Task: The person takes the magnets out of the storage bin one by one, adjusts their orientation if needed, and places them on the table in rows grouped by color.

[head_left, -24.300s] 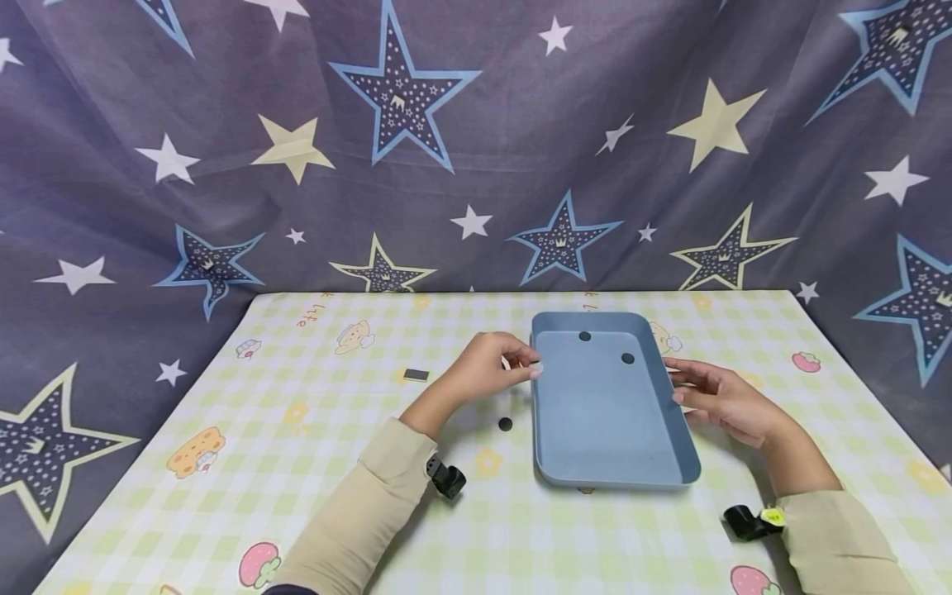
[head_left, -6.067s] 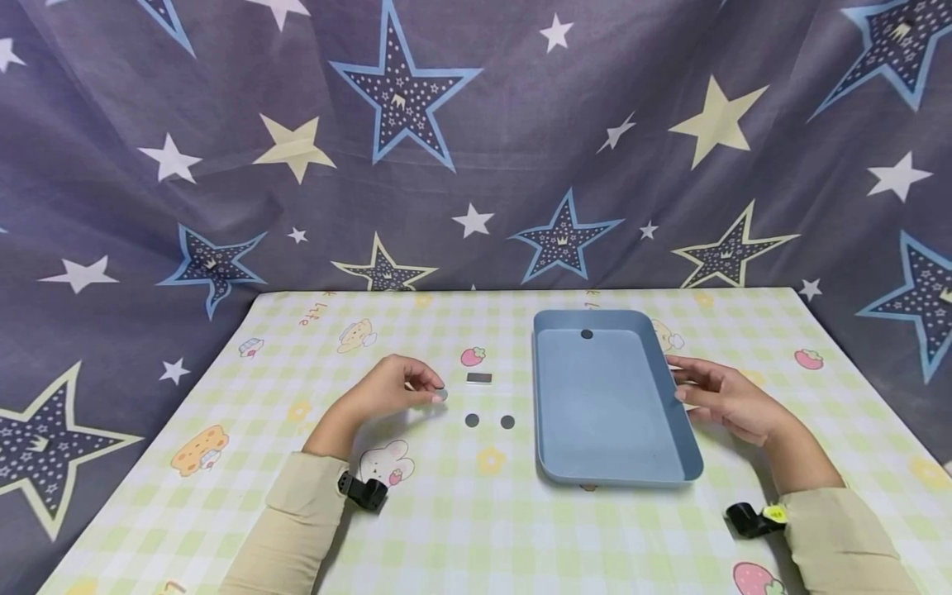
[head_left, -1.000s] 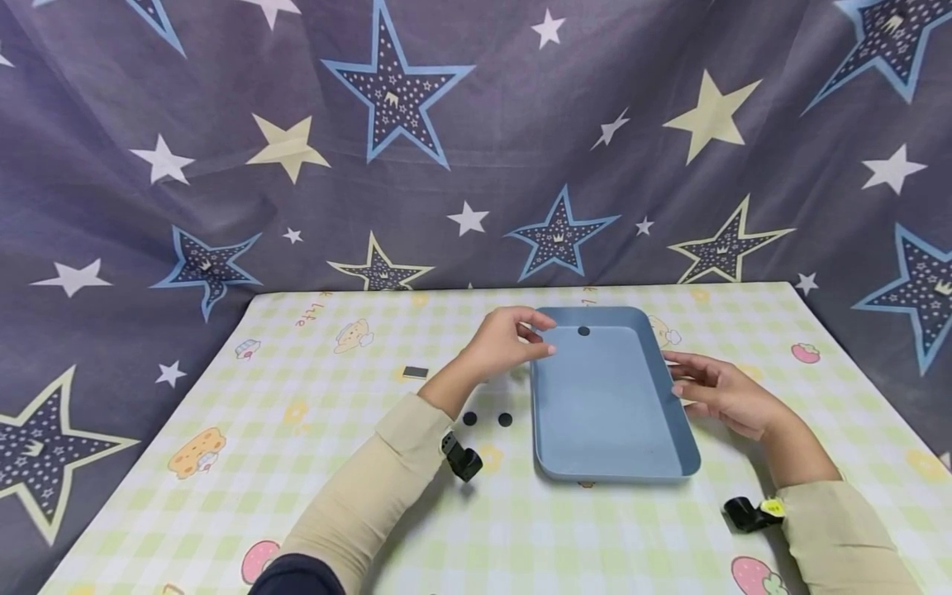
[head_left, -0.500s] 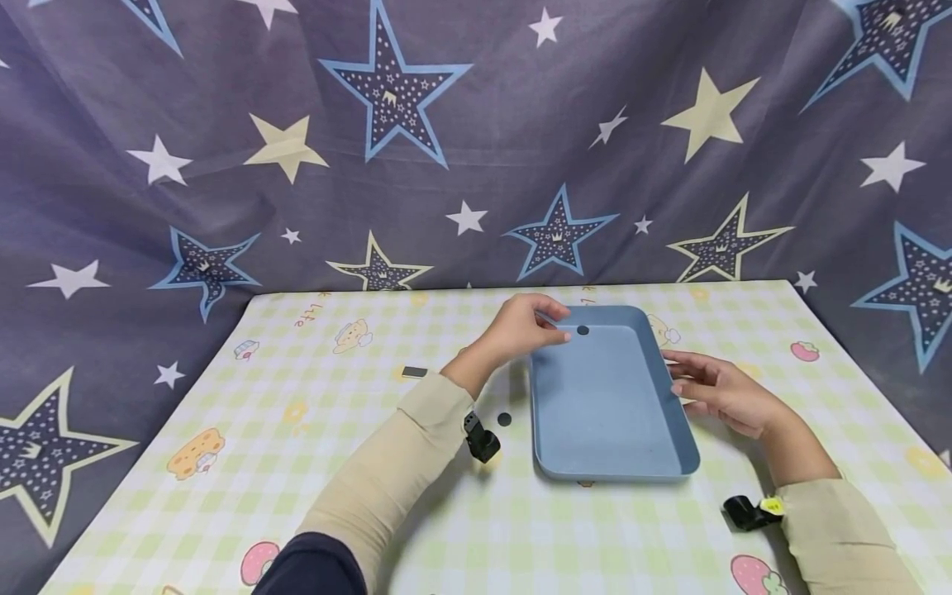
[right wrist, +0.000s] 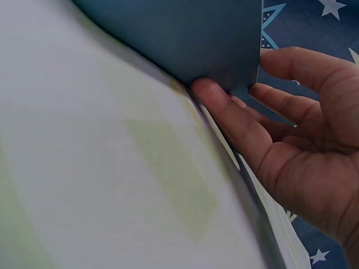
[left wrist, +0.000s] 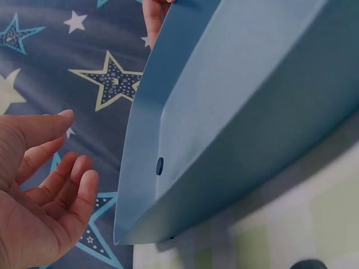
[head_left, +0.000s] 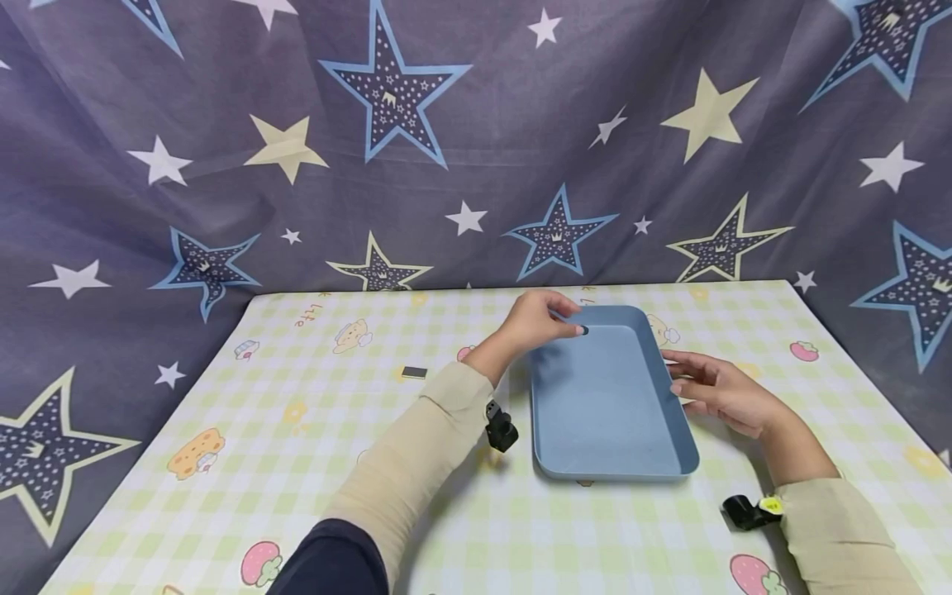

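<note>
A shallow blue rectangular tray (head_left: 613,413) rests on the checked tablecloth. One small dark disc (head_left: 586,330) lies inside at its far end; the left wrist view shows the disc (left wrist: 160,166) in the tray's corner. My left hand (head_left: 537,321) is over the far-left rim. Its thumb tip overlaps the disc in the head view, but in the left wrist view the fingers are apart with nothing between them. My right hand (head_left: 725,397) touches the outside of the tray's right wall; in the right wrist view fingertips (right wrist: 210,92) press on that wall.
A small dark rectangular block (head_left: 414,373) with a pale edge lies left of the tray. Another dark disc (left wrist: 308,264) shows on the cloth in the left wrist view; my left arm hides that area from the head. A star-patterned curtain (head_left: 402,198) hangs behind the table.
My left hand has moved right and away, over the tray's far end. Two discs lay in the tray 24 seconds ago; one does now. Six seconds ago my left hand held a disc.
</note>
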Tool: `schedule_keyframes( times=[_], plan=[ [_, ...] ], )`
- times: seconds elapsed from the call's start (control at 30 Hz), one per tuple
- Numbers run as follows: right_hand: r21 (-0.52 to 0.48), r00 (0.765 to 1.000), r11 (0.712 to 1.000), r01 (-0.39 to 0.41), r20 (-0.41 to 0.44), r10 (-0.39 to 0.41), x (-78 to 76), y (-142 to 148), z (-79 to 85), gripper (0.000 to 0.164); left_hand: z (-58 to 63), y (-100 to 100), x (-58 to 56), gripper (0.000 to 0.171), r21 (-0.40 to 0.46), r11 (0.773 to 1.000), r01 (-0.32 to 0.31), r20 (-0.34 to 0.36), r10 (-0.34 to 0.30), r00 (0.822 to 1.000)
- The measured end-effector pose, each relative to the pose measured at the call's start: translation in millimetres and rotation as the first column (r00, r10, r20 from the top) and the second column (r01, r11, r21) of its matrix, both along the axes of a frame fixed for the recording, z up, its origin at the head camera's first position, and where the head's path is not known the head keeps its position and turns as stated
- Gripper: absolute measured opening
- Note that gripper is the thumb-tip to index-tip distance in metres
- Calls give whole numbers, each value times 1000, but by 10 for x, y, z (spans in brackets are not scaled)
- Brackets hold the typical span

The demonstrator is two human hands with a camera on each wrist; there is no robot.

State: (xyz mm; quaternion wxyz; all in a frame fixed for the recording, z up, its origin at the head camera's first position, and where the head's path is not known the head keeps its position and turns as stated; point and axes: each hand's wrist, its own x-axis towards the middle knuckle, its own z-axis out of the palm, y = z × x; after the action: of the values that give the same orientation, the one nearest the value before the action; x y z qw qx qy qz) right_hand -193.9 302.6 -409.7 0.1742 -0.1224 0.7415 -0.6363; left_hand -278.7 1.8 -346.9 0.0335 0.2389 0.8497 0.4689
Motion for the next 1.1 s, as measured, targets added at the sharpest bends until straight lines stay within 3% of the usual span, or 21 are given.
schedule_keyframes(
  times=[0.27,0.53,0.9,1.1],
  plan=[
    [-4,1000,1000,-3,-2,3,-3,7,-11,65,-41,119,-30,30,9,1000,-23,4,23,1000],
    [4,1000,1000,3,-1,-3,0,6,-4,65,-124,234,-47,30,7,999,-49,58,49,997],
    [5,1000,1000,7,-3,-7,0,4,-3,65,-239,322,-124,28,35,984,-174,97,170,981],
    [14,1000,1000,12,-1,-12,5,4,0,65,-339,347,-187,27,7,973,-230,104,229,968]
  ],
)
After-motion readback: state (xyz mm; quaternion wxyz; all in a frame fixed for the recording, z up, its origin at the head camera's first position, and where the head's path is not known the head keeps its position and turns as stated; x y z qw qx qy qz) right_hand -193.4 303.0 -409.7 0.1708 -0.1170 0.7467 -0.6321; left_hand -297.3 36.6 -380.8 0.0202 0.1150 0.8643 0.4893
